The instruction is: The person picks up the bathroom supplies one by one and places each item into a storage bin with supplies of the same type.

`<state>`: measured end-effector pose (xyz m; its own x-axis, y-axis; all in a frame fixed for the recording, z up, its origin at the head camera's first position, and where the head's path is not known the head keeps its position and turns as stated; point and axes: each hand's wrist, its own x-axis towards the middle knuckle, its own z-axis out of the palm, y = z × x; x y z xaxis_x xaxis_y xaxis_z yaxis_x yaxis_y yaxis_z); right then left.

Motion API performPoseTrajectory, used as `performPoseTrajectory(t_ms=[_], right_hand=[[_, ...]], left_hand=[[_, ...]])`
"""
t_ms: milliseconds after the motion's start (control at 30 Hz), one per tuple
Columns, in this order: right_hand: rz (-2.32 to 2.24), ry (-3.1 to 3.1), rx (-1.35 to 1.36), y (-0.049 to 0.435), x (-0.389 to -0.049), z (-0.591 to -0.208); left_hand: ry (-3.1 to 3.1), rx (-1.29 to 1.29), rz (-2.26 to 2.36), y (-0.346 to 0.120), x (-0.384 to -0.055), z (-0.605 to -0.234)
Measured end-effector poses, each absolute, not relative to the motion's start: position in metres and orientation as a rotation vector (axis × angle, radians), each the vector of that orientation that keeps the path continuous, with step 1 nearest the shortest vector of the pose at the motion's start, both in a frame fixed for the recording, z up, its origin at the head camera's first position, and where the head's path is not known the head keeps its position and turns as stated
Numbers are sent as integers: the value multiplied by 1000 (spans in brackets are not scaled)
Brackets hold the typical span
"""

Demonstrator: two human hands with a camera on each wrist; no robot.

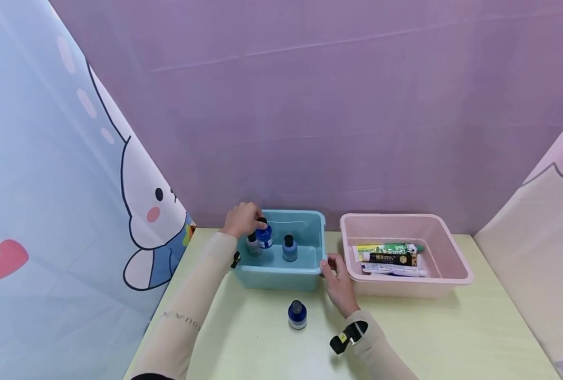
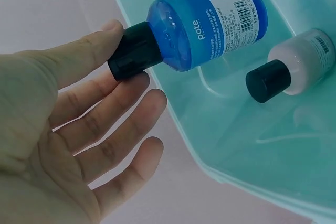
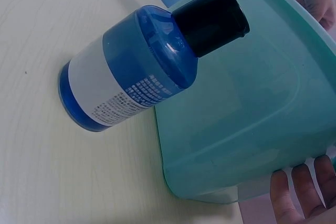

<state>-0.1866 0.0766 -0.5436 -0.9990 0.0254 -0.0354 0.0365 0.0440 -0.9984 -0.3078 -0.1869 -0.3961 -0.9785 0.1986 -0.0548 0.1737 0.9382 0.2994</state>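
My left hand (image 1: 243, 219) pinches the black cap of a blue bottle (image 2: 205, 24) between thumb and fingers, holding it over the left side of a teal bin (image 1: 281, 279). The bottle's white label with a barcode shows in the left wrist view. Inside the bin stand a pale pinkish bottle (image 2: 302, 64) and a light blue-purple bottle (image 1: 289, 252), both black-capped. At the bin's front right corner my right hand (image 1: 340, 287) grips the rim, fingertips (image 3: 281, 184) against the outer wall. Another blue bottle (image 3: 123, 72) stands upright on the table in front of the bin.
A pink bin (image 1: 404, 287) holding several toothpaste tubes (image 1: 390, 258) stands right beside the teal one on the pale table (image 1: 404, 338). Close behind both bins hangs a purple curtain (image 1: 338, 116). A printed cloth (image 1: 63, 184) borders the left side.
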Motion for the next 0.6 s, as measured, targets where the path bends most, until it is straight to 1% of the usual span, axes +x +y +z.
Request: performPoseTrajectory(t_ms=[600], right_hand=[[-2146,2251,81,76,-186,-546]], left_hand=[[2943,244,317,-180,-322,-408]])
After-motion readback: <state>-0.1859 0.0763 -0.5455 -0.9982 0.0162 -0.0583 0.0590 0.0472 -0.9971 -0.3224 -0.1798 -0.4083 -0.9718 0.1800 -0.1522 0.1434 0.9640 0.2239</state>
